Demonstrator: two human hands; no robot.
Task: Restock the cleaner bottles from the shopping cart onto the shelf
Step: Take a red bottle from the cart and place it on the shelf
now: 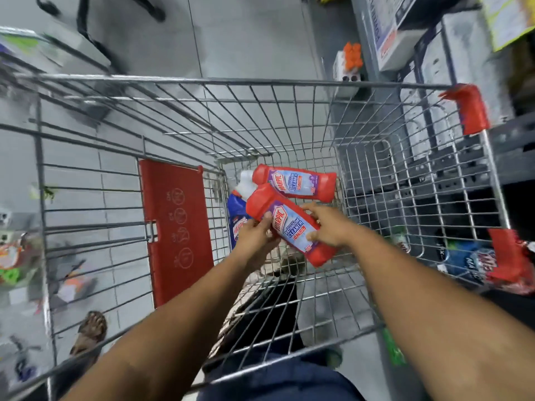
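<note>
Deep inside the wire shopping cart (289,82) both my hands hold one red cleaner bottle (292,224) with a purple and white label, tilted with its base toward me. My left hand (256,235) grips its left side and my right hand (330,227) wraps over its right side. A second red cleaner bottle (295,182) lies flat on the cart floor just beyond. A blue cleaner bottle (236,215) with a white cap lies at the left, partly hidden behind my left hand.
The cart's red flap (176,230) hangs on its left inner wall. Shelving (509,169) with boxes and packets stands to the right of the cart. A box with orange caps (350,62) sits on the grey floor beyond. My sandalled foot (89,331) shows at lower left.
</note>
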